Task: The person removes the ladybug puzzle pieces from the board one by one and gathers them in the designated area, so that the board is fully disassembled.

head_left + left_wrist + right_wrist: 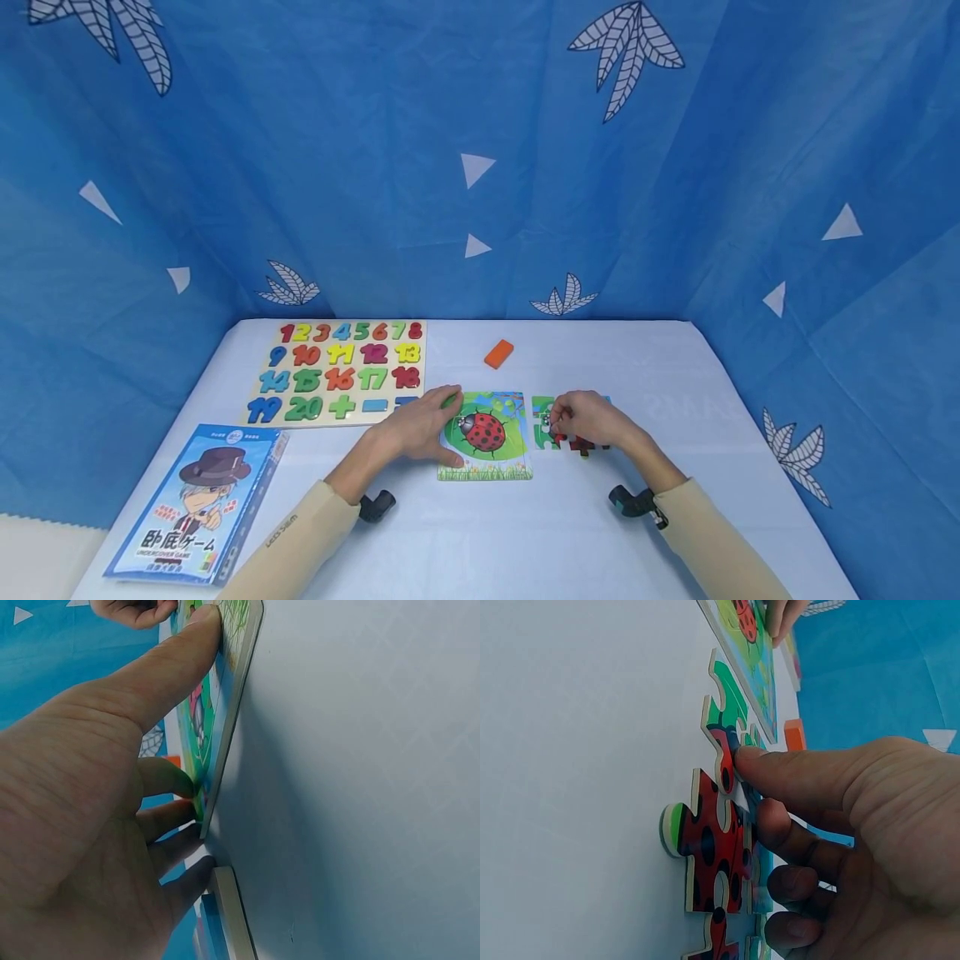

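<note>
Left of centre in the frame, a number board [356, 393]. At centre, flat, a ladybug board [510, 457]. Over its left edge, from lower left, the left hand [418, 427], fingers spread, thumb on top. Right of centre, from lower right, the right hand [591, 418], fingers curled in a pinch. Beside it, red spotted pieces [705, 862]. Within that pinch, a puzzle piece [723, 754].

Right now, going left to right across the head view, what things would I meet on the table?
Game box → number board → ladybug picture → puzzle pieces
</note>
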Demonstrator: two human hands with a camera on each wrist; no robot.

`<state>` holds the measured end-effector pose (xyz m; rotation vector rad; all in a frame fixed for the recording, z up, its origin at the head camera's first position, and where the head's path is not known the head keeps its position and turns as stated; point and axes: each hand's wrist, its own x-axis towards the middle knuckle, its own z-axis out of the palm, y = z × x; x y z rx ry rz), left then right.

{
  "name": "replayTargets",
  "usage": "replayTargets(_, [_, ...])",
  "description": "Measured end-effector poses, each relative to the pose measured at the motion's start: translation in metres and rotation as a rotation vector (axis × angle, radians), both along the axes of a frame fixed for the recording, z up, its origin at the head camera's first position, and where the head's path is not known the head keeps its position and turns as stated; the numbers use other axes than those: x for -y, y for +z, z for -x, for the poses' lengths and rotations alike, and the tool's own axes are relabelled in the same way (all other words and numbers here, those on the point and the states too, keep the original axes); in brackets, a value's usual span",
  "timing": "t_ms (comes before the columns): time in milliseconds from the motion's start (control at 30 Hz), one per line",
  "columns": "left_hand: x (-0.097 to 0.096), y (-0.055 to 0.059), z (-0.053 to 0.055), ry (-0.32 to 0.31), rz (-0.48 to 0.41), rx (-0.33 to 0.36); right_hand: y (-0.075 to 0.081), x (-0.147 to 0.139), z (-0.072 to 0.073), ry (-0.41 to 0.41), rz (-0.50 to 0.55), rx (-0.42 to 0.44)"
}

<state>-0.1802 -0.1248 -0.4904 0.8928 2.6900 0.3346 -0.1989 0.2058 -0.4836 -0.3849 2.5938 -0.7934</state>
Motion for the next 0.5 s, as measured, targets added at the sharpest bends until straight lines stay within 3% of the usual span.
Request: replayTargets(500, [0.0010,-0.0010,0.0001,-0.013,0.003,-0.021,-0.0001,-0.0005,0.0012,0.009,-0.009,-0.011])
